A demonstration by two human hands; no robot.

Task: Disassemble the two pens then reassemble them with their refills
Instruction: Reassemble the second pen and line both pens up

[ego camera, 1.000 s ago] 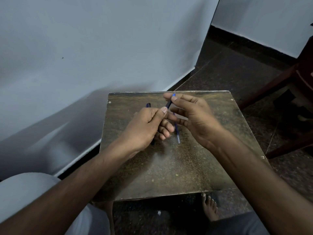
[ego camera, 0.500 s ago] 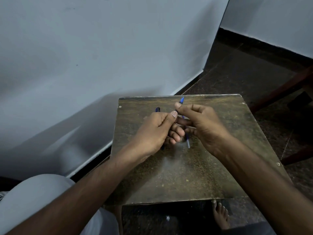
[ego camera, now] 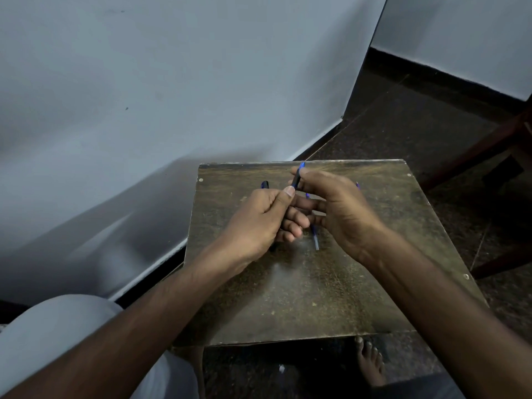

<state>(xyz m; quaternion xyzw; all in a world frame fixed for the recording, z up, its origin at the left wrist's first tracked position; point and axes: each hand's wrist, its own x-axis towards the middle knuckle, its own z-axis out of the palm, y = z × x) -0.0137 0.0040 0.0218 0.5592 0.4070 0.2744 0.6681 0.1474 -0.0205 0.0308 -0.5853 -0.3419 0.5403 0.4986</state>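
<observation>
Both hands meet over the brown surface (ego camera: pixel 331 298) — the left hand (ego camera: pixel 259 223) and right hand (ego camera: pixel 339 208) each pinch one blue-tipped pen (ego camera: pixel 296 177). A refill (ego camera: pixel 315 239) lies at the hands' 6 o'clock; a second pen's end (ego camera: pixel 264 184) shows at 10 o'clock.

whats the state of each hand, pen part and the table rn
left hand: fingers curled, gripping the pen's lower end
right hand: pinching the pen's upper part
pen: held above the table, tilted, blue tip up
refill: lying loose on the table, partly hidden by the hands
dark pen part: behind the left hand, mostly hidden
table: standing level, worn top
</observation>
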